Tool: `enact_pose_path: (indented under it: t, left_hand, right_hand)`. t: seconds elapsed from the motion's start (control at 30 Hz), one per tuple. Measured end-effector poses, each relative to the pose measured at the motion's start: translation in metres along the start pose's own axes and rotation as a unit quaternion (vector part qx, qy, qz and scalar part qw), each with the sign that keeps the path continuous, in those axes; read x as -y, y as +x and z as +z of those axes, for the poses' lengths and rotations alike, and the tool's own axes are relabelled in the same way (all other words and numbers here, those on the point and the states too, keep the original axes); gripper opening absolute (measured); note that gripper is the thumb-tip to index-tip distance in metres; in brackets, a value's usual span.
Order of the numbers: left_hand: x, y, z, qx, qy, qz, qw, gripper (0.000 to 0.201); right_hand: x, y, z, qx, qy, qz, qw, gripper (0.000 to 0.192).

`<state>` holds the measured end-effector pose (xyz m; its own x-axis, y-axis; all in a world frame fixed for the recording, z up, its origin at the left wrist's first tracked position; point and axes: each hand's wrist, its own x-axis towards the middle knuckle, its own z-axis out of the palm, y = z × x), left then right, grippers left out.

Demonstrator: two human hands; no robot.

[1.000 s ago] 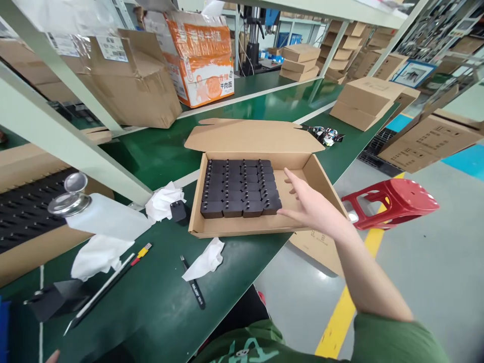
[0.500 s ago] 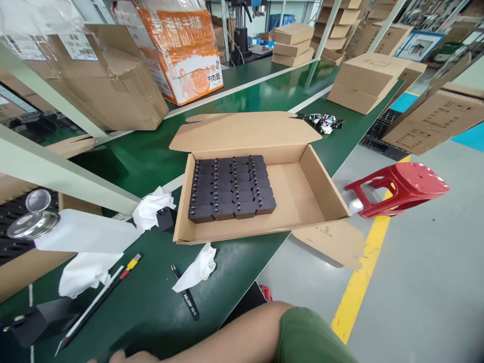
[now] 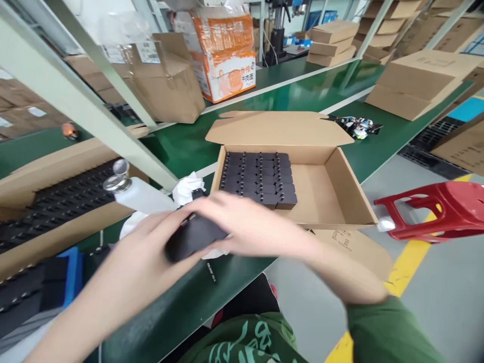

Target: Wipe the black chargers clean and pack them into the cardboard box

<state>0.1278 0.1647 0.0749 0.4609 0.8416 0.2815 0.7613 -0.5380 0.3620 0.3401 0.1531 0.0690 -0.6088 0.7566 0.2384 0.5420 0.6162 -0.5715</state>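
A black block-shaped part [image 3: 194,237] is held up between both hands, above the green bench. My left hand [image 3: 145,252] is closed around its left side, and my right hand [image 3: 242,222] grips its upper right edge; both are a little blurred. Just beyond them lies an open cardboard box [image 3: 340,191] whose left part holds rows of similar black blocks [image 3: 259,174] with small metal pins. The hands cover its near left corner. Crumpled white tissue [image 3: 189,187] lies beside another dark block. Tweezers [image 3: 212,272] show partly below the hands.
A white pump bottle [image 3: 143,195] stands left, by a long carton of black blocks [image 3: 71,201]. A blue tray [image 3: 73,277] holds more blocks at lower left. Shelf posts [image 3: 102,121] slant across the left side. A red stool [image 3: 446,209] stands on the floor at right.
Both hands have come into the middle of the view, now holding a black block. Earlier only one forearm and some fingers showed at the bottom edge. The view has turned left.
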Motion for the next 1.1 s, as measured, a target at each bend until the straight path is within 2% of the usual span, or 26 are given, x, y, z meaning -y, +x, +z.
enact_pose_path:
  t: [0.07, 0.13, 0.2, 0.3, 0.4, 0.53, 0.63, 0.77, 0.97, 1.1]
  left_hand:
    - [-0.010, 0.030, 0.015, 0.113, -0.033, 0.036, 0.992, 0.058]
    - [-0.020, 0.054, 0.032, 0.142, -0.062, 0.033, 0.987, 0.056]
    - [-0.027, 0.067, 0.048, 0.169, -0.086, 0.021, 0.982, 0.055]
    - [-0.028, 0.068, 0.063, 0.185, -0.090, -0.001, 0.979, 0.053]
    - [-0.020, 0.067, 0.065, 0.190, -0.074, -0.012, 0.979, 0.050]
    - [-0.010, 0.074, 0.058, 0.204, -0.056, -0.001, 0.977, 0.043]
    - [-0.006, 0.080, 0.055, 0.224, -0.052, 0.007, 0.973, 0.043]
    - [-0.008, 0.088, 0.061, 0.251, -0.056, 0.025, 0.966, 0.049]
    - [-0.012, 0.095, 0.069, 0.262, -0.065, 0.045, 0.962, 0.055]
    - [-0.009, 0.095, 0.068, 0.226, -0.024, 0.013, 0.974, 0.056]
  right_hand:
    - [-0.021, -0.011, -0.027, -0.023, -0.013, 0.048, 0.998, 0.045]
    - [-0.041, -0.020, -0.042, -0.024, -0.030, 0.093, 0.995, 0.042]
    - [-0.059, -0.024, -0.045, 0.007, -0.031, 0.110, 0.993, 0.044]
    - [-0.080, -0.022, -0.040, 0.065, -0.001, 0.100, 0.993, 0.048]
    - [-0.093, -0.018, -0.038, 0.097, 0.016, 0.094, 0.991, 0.051]
    - [-0.096, -0.020, -0.045, 0.154, 0.014, 0.100, 0.983, 0.067]
    - [-0.094, -0.026, -0.051, 0.203, -0.002, 0.118, 0.972, 0.060]
    - [-0.095, -0.035, -0.053, 0.237, -0.026, 0.110, 0.965, 0.052]
    - [-0.097, -0.052, -0.040, 0.190, -0.083, 0.141, 0.968, 0.034]
    - [-0.094, -0.057, -0.035, 0.153, -0.074, 0.141, 0.975, 0.032]
